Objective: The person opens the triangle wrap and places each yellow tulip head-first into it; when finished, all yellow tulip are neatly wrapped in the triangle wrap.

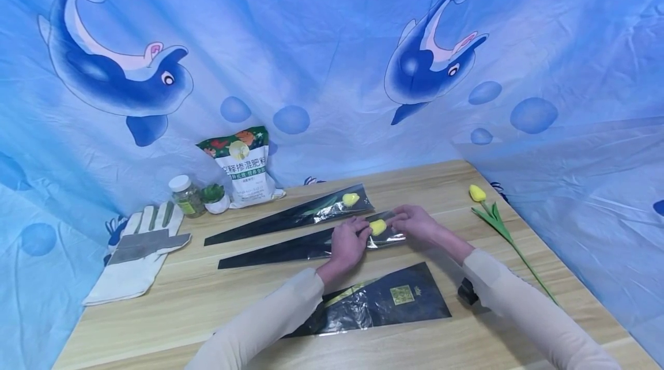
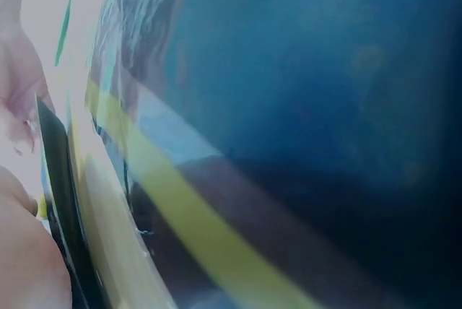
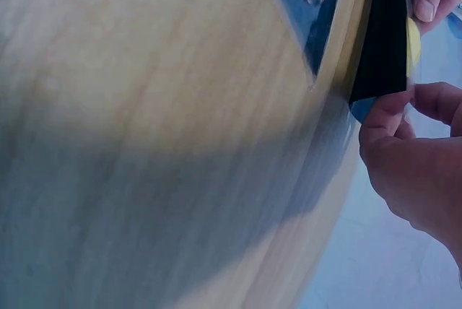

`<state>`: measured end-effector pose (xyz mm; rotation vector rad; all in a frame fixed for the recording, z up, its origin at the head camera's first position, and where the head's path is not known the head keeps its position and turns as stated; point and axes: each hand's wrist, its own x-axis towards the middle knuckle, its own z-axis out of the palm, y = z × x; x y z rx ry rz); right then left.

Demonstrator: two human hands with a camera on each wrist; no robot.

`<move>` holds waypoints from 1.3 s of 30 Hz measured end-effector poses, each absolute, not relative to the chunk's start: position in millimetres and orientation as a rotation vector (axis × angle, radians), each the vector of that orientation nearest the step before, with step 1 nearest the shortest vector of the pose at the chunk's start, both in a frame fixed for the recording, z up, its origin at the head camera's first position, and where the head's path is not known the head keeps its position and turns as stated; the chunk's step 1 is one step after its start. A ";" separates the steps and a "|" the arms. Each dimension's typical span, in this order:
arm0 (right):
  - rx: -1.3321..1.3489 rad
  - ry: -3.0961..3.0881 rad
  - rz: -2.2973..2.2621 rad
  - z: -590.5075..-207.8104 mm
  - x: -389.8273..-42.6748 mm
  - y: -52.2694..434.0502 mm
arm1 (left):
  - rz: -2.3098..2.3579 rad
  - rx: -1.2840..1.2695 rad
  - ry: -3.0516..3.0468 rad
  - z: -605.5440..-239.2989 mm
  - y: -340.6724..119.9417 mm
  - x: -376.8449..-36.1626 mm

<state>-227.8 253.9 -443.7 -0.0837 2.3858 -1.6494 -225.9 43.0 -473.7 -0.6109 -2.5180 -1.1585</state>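
A blue dolphin cloth (image 1: 311, 41) hangs behind the wooden table (image 1: 207, 301). In the middle, my left hand (image 1: 347, 243) and right hand (image 1: 415, 223) both pinch the wide end of a black flower sleeve (image 1: 290, 250) holding a yellow tulip (image 1: 378, 227). Far left stands a fertilizer bag (image 1: 244, 168) with Chinese writing; I cannot read it clearly.

A light wooden table (image 1: 207, 295) stands before a blue dolphin-print cloth backdrop (image 1: 311, 41), evenly lit.
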 end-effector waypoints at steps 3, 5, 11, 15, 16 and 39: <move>-0.083 2.372 -1.667 -442.1 -228.3 254.2 | -1.132 -0.649 -2.504 -474.3 41.5 -227.0; -0.073 2.367 -1.679 -441.9 -229.1 255.1 | -1.090 -0.681 -2.494 -473.4 40.2 -226.2; -0.064 2.477 -1.644 -442.9 -228.0 262.5 | -0.950 -0.770 -2.401 -462.7 32.5 -208.0; -0.031 2.568 -1.627 -439.3 -216.1 274.5 | -0.969 -0.850 -2.358 -456.9 25.3 -182.1; -0.015 2.576 -1.630 -438.6 -212.1 277.6 | -0.983 -0.876 -2.358 -456.9 24.2 -175.9; -0.016 2.548 -1.614 -429.3 -148.5 308.9 | -0.558 -1.155 -2.821 -475.9 61.7 -120.7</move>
